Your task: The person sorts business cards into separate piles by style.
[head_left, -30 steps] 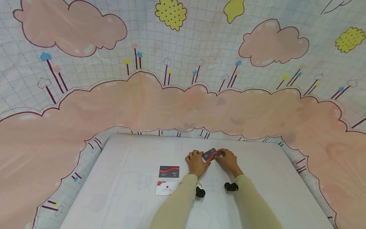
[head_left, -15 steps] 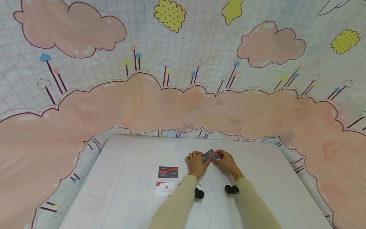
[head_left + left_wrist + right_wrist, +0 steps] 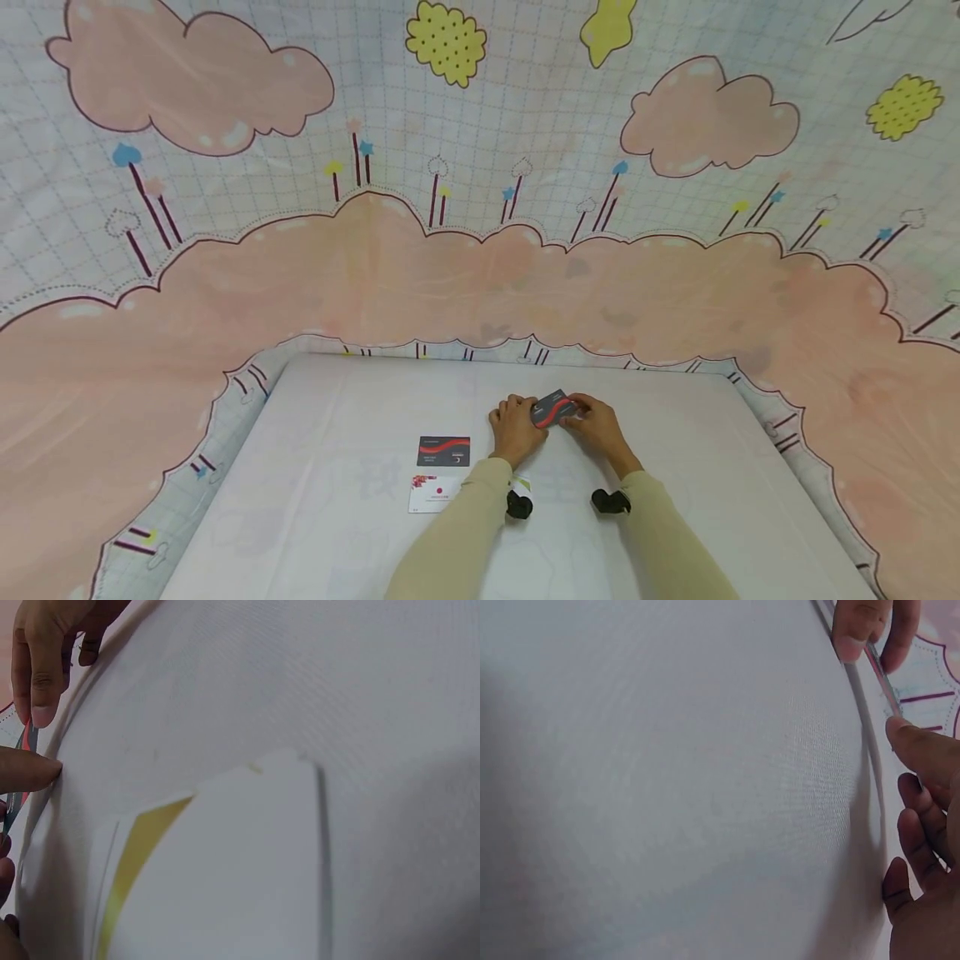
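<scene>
A small dark grey card with a red wave across its face (image 3: pixel 553 409) is held between both hands, lifted a little above the far middle part of the white cloth-covered desk (image 3: pixel 675 467) and tilted, its right end higher. The left hand (image 3: pixel 515 427) pinches the left end of the card with curled fingers, and the right hand (image 3: pixel 596 423) pinches the right end, so each grip is closed on the card's edge. In the right wrist view the card is seen only edge-on as a thin strip (image 3: pixel 881 675) between a thumb and a fingertip. To the left of the hands, well apart from them, two more cards lie flat on the desk: a dark grey card with a red band (image 3: pixel 443 451) and, just in front of it, a white card with a red dot and a small coloured corner (image 3: pixel 437 493). Behind the desk hangs a cloth backdrop with pink clouds and yellow shapes (image 3: pixel 480 208).
</scene>
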Action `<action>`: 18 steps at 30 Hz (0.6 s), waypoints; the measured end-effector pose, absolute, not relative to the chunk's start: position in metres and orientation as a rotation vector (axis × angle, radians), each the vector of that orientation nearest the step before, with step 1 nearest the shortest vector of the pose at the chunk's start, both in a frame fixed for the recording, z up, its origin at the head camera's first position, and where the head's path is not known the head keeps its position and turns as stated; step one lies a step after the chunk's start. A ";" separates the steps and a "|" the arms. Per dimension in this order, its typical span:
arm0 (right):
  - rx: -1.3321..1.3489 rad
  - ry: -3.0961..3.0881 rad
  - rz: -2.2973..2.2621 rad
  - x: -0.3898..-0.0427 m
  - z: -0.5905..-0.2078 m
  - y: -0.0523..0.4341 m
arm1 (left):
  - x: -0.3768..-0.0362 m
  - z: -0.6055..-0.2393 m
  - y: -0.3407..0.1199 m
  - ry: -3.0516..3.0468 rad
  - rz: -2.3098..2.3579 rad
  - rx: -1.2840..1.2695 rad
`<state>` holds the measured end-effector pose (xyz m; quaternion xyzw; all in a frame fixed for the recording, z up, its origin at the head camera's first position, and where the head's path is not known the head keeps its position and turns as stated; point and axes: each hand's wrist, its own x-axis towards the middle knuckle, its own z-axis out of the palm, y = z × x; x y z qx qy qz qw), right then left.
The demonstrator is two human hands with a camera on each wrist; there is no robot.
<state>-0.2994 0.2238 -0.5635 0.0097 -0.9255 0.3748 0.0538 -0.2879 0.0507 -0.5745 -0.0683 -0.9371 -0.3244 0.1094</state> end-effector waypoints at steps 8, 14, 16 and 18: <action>0.057 -2.786 1.151 -0.294 -0.558 0.229 | -0.288 -0.567 0.047 -2.742 -0.981 -0.275; 0.100 -2.770 1.176 -0.289 -0.549 0.234 | -0.289 -0.554 0.044 -2.726 -1.039 -0.359; 0.137 -2.761 1.172 -0.287 -0.546 0.236 | -0.288 -0.550 0.042 -2.738 -1.054 -0.383; 0.186 -2.754 1.160 -0.284 -0.542 0.237 | -0.286 -0.546 0.039 -2.741 -1.071 -0.419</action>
